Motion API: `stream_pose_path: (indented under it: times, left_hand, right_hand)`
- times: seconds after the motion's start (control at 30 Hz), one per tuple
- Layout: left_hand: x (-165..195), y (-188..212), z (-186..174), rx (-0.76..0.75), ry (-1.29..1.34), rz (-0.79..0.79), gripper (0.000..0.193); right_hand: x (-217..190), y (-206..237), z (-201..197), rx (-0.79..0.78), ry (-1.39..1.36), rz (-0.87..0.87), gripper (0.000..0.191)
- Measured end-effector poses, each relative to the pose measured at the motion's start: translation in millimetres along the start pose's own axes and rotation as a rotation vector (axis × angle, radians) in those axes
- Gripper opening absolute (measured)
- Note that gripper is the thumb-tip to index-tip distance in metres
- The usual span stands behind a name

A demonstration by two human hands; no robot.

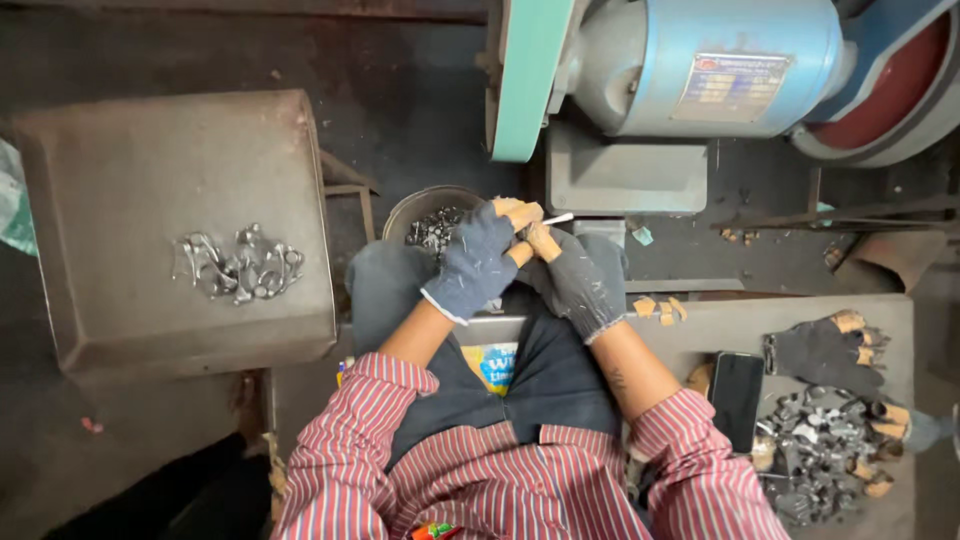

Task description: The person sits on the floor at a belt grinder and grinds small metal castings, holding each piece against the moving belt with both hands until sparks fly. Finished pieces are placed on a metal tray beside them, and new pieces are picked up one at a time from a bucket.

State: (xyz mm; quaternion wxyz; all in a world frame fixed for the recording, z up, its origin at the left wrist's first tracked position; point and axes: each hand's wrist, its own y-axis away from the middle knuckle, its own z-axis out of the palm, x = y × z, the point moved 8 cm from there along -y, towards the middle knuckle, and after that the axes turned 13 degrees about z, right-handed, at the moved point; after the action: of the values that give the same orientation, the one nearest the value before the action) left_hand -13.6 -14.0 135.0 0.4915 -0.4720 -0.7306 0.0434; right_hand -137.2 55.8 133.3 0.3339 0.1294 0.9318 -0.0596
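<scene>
The person sits facing a bench grinder with a blue motor housing and a green belt guard. Both hands wear dark knit gloves with tan fingertip caps and meet over the lap, just below the grinder base.

Left hand: fingers curled together, tips touching those of the other hand. Right hand: fingers closed, thumb and forefinger pinched on a small thin pale piece, which projects to the right from between the fingertips. Whether the left hand also grips the piece cannot be told.

A round metal bowl holding small metal parts stands just behind the left hand. On the person's left, a flat metal tray carries a small heap of shiny bent parts. On the right, a grey bench surface bears a black phone, a spare pair of gloves and a pile of dark metal parts
</scene>
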Motion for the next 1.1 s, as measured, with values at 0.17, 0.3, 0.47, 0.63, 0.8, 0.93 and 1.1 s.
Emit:
stream_pose_path:
  times: [0.17, 0.3, 0.47, 0.63, 0.8, 0.93, 1.1]
  left_hand:
    - [7, 20, -3, -0.025, -0.205, -0.328, 0.063]
    - [7, 34, -5, -0.046, 0.138, -0.443, 0.063]
    - [15, 19, -14, 0.055, 0.225, -0.108, 0.085]
    - [9, 12, -1, -0.175, 0.23, -0.224, 0.084]
    - [4, -16, -19, -0.152, 0.228, -0.145, 0.071]
    - [-61, -17, 28, -0.08, 0.992, -0.527, 0.04]
    - [-151, 5, 98, 0.299, 1.591, -0.833, 0.028]
  right_hand:
    - [45, 13, 85, -0.48, -1.303, 0.794, 0.041]
    - [54, 25, 92, -0.536, -1.397, 0.821, 0.038]
    - [49, 29, 82, -0.666, -1.344, 0.709, 0.04]
    - [37, 14, 59, -0.736, -0.906, 0.598, 0.041]
    - [32, -12, 29, -0.568, -0.508, 0.537, 0.053]
    - [21, -41, 57, -0.508, -1.195, 0.275, 0.058]
    - [58, -85, 131, -0.487, -1.361, 0.208, 0.038]
